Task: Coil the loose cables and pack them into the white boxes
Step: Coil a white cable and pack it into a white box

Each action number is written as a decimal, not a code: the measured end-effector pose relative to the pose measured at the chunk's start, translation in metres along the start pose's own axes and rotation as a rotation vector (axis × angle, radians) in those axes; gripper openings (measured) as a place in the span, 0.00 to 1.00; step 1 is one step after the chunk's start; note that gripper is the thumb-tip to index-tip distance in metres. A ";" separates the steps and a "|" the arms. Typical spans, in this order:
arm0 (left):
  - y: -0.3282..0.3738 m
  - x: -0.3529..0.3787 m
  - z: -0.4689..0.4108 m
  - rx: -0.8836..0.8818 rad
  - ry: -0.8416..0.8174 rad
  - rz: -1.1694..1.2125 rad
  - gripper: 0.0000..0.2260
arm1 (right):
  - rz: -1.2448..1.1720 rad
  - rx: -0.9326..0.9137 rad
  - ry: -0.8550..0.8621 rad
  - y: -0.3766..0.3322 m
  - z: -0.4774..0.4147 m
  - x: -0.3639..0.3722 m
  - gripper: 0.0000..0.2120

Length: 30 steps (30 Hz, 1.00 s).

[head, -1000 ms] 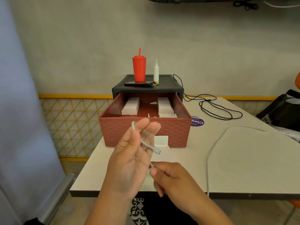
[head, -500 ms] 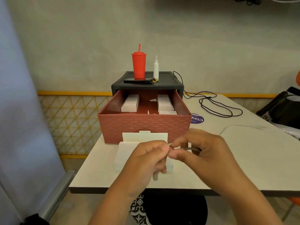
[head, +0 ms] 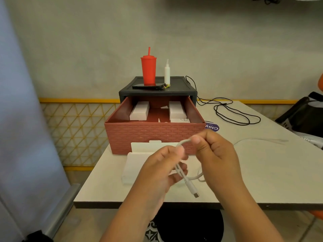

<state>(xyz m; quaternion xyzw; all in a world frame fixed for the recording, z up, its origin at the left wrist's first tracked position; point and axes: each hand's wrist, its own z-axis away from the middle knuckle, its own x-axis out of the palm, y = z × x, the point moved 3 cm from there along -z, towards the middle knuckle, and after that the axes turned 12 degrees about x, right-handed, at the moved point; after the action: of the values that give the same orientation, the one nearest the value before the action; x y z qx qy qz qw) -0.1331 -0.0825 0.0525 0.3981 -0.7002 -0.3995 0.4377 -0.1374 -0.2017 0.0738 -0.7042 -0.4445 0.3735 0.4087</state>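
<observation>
- Purple round sticker point(head: 212, 127) on the table point(head: 279, 172), just beside the right front corner of the brick-patterned drawer point(head: 153, 137): the white word "Clay", seen upside down. A finer line of print next to it is too small to read.
- Flat white box point(head: 180, 120) at the front right inside the drawer: a thin ring-like mark on its top, no legible letters.
- White bag point(head: 312, 138) at the table's right edge: grey lettering, blurred and cut off, unreadable.

Drawer unit point(head: 158, 92) sitting on the surface point(head: 262, 172)
Boxes point(head: 139, 111) are lying in its drawer point(head: 153, 137), an open box point(head: 134, 165) before it, a cup point(head: 148, 70) standing on top.
</observation>
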 end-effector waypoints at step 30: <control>0.006 0.001 0.002 -0.200 0.037 0.335 0.10 | -0.230 0.164 0.062 0.005 -0.007 0.006 0.12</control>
<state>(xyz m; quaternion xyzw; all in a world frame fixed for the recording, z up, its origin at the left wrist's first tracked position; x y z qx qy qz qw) -0.1367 -0.0807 0.0576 0.2378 -0.7055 -0.3811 0.5482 -0.1280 -0.1993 0.0707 -0.6240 -0.4774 0.3375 0.5185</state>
